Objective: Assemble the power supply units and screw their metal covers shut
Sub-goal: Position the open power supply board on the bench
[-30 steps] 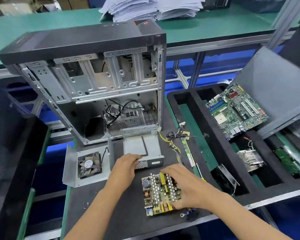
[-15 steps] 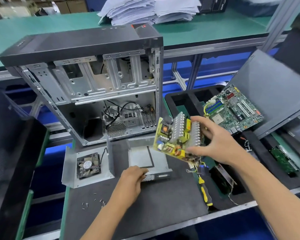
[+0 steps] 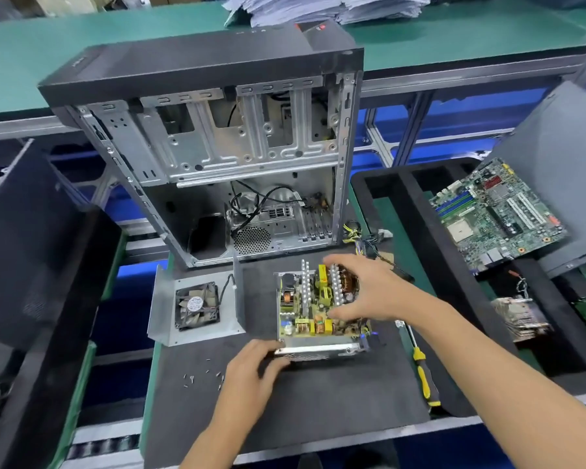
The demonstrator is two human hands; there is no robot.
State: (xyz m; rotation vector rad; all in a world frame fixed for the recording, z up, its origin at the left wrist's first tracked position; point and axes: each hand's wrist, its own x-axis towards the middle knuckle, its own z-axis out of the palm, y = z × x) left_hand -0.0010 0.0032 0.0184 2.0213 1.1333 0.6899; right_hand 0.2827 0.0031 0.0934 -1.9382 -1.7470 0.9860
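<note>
The yellow power supply circuit board (image 3: pixel 310 306) lies inside its metal base tray (image 3: pixel 318 348) on the black mat. My right hand (image 3: pixel 366 289) grips the board's right side, fingers curled over the copper coils. My left hand (image 3: pixel 251 370) holds the tray's front left corner. The metal cover (image 3: pixel 166 306) with a black fan (image 3: pixel 197 304) lies open to the left of the tray. Several small screws (image 3: pixel 202 374) are scattered on the mat near my left hand.
An open computer case (image 3: pixel 217 147) stands behind the tray. A yellow-handled screwdriver (image 3: pixel 423 374) lies at the mat's right edge. A green motherboard (image 3: pixel 494 211) and a heatsink (image 3: pixel 518 316) sit in the black foam tray (image 3: pixel 416 211) on the right. Loose cables (image 3: pixel 366 238) lie behind my right hand.
My right hand lifted the board off the mat, carried it up, then lowered it into the metal tray. My left hand stayed on the tray's front.
</note>
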